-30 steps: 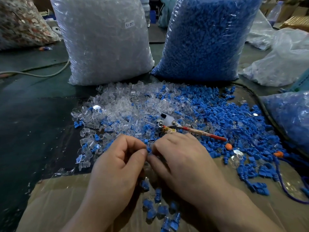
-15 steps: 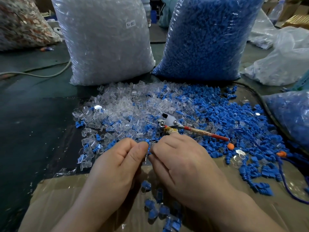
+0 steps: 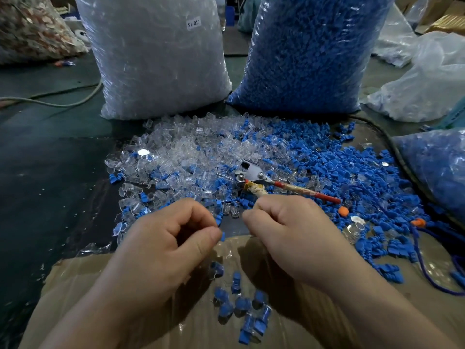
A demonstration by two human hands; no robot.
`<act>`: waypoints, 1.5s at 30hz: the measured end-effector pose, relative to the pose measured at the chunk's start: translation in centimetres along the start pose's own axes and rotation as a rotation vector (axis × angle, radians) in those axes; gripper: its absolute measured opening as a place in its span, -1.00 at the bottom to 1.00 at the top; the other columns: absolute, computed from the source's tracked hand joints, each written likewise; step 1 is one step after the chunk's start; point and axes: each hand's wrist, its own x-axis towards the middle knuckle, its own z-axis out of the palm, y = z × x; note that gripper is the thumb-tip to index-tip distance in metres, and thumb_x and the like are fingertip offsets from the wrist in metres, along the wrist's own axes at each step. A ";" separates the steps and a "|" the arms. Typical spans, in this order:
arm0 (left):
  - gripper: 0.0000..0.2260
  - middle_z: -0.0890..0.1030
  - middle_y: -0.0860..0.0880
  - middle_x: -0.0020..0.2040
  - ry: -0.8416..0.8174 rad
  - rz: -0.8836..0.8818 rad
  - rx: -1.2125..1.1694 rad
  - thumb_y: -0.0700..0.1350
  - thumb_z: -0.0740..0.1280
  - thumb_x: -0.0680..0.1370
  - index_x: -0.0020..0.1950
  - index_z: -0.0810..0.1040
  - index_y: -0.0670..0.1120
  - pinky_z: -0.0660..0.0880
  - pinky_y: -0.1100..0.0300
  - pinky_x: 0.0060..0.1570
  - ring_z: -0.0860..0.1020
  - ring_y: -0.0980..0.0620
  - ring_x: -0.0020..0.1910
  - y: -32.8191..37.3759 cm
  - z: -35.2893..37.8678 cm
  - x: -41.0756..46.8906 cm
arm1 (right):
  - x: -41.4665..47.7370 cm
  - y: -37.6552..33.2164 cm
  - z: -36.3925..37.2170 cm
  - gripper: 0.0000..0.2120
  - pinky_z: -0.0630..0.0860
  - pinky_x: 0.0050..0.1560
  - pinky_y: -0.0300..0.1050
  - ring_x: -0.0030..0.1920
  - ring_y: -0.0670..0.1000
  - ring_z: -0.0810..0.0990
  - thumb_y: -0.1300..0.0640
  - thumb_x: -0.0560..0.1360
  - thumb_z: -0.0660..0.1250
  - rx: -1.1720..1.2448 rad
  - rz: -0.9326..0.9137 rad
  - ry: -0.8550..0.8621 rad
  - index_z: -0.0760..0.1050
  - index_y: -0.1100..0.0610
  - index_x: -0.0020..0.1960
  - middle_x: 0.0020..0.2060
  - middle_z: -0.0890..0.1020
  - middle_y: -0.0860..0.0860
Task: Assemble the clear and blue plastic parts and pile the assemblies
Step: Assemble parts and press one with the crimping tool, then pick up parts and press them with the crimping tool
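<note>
Evidently mid-cycle: left hand point(image 3: 171, 240) pinches a blue part point(image 3: 223, 236) between thumb and forefinger, right hand point(image 3: 289, 233) curled, contents hidden, both just above the finished assemblies point(image 3: 241, 306), probably for short drops, loose parts point(image 3: 201, 157) heaped just beyond.

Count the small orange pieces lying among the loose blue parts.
2. One orange piece lies by the tip of the tool's red handle; the other orange piece sits farther right, at the edge of the loose blue parts. More may be buried.
</note>
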 end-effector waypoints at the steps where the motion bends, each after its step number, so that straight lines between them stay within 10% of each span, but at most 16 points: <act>1: -0.82 0.66 0.18 -0.25 -0.047 -0.009 0.084 0.29 0.38 0.42 -0.08 0.58 0.25 0.53 0.32 -0.36 0.62 0.19 -0.30 0.0 -0.1 0.1 | 0.1 0.1 -0.1 -0.64 0.47 -0.37 -0.03 -0.47 -0.14 0.44 -0.13 0.55 0.21 -0.090 -0.016 0.017 0.43 0.07 -0.31 -0.44 0.53 -0.05; 10: -0.78 0.57 0.29 -0.11 -0.310 0.143 0.352 0.28 0.24 0.43 -0.09 0.57 0.22 0.53 0.25 -0.23 0.58 0.27 -0.14 0.6 0.4 0.1 | 0.3 0.9 1.0 -0.68 0.49 -0.12 0.02 -0.06 0.05 0.54 -0.34 0.51 0.15 -0.569 -0.084 -0.043 0.33 -0.11 0.02 -0.06 0.54 -0.14; 18: -0.62 0.47 0.21 0.08 0.078 0.005 0.616 0.13 0.31 0.50 0.32 0.53 0.23 0.38 0.21 -0.20 0.52 0.17 -0.11 -1.3 1.0 1.4 | 2.0 0.3 3.2 -0.58 0.26 -0.29 -0.04 -0.06 0.11 0.55 -0.34 0.52 0.13 -0.592 -0.255 0.039 0.24 -0.14 0.26 -0.15 0.30 -0.08; 33: -0.72 0.38 0.24 0.06 0.060 -0.013 0.516 0.02 0.42 0.53 0.23 0.57 0.17 0.37 0.29 -0.07 0.45 0.19 -0.03 -1.4 2.1 1.4 | 2.2 0.5 3.2 -0.94 0.29 -0.32 -0.03 -0.27 0.05 0.38 -0.03 0.61 0.14 -0.525 -0.285 0.033 0.29 -0.06 0.02 -0.20 0.35 -0.09; 45: -0.92 0.50 0.19 -0.07 0.117 0.001 0.496 -0.09 0.48 0.50 -0.04 0.65 0.07 0.34 0.39 -0.16 0.48 0.21 -0.14 -1.6 2.3 1.4 | 2.4 0.6 3.0 -0.85 0.47 -0.03 0.03 -0.05 0.05 0.51 0.04 0.57 0.19 -0.384 -0.242 0.081 0.42 -0.02 0.12 -0.06 0.52 -0.07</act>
